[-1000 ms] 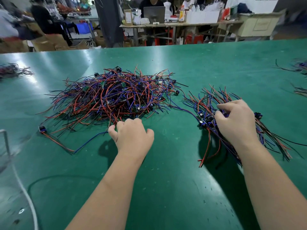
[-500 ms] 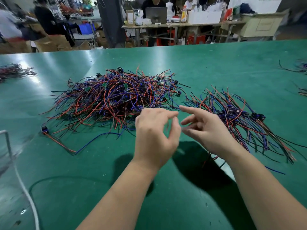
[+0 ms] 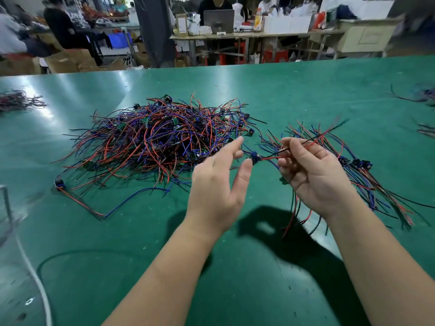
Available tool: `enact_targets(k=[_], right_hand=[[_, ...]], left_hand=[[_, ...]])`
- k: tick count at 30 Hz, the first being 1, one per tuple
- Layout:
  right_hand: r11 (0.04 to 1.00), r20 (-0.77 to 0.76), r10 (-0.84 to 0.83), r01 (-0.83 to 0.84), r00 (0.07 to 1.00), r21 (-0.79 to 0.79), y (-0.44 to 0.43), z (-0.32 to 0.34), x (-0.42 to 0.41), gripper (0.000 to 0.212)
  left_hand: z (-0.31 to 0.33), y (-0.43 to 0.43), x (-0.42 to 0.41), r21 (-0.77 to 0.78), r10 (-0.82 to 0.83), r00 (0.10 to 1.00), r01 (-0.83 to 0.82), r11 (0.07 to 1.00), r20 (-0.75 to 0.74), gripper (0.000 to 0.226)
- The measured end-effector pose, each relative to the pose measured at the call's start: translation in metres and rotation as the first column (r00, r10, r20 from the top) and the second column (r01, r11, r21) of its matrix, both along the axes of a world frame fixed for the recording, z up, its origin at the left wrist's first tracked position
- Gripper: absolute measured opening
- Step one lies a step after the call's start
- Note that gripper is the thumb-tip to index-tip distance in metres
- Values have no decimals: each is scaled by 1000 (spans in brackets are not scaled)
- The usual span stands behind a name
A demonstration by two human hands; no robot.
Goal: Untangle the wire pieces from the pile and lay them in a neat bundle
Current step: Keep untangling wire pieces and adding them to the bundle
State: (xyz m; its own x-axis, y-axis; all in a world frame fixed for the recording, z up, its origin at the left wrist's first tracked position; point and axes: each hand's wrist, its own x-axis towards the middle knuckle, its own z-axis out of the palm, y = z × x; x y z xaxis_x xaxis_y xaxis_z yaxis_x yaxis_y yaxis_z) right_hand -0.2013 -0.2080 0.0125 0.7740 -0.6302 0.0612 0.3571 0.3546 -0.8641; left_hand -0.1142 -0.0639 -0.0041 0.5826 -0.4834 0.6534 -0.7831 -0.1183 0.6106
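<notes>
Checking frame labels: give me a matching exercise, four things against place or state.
Things:
1 pile
2 bundle
3 left hand
4 right hand

Place or state:
A pinches a wire piece
B open, fingers straight
C tangled, middle of the table
D lies right of the pile, wires roughly aligned

Pairs: 1-C; 2-D; 3-B; 4-A
</notes>
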Motion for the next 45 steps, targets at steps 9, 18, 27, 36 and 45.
enact_targets(k=[9,18,27,36,45], right_hand=[[992,39,107,-110,993,59,0,1,0,11],[961,-135,224,-242,965,-137,2,-5,-2,11],[979,-245,-205,204,948,-30,-19,2,-7,11],[804,-86,-426,421,900,419,-56,-1,-19,20],[940,-316,123,-213,941,-266,0,-9,-1,33]], left_hand=[[3,-6,-9,-227,-415,624,361,904,-662,12],[12,-2,-12,-282,-404,236,420,862,-884,22],[0,-5,-15,-44,-306,501,468,883,-809,17],[-1,-2,-22,93,-287,542,569,817,-790,13],[23,0,-5,-609,-605,-126,-12,793,-786,9]])
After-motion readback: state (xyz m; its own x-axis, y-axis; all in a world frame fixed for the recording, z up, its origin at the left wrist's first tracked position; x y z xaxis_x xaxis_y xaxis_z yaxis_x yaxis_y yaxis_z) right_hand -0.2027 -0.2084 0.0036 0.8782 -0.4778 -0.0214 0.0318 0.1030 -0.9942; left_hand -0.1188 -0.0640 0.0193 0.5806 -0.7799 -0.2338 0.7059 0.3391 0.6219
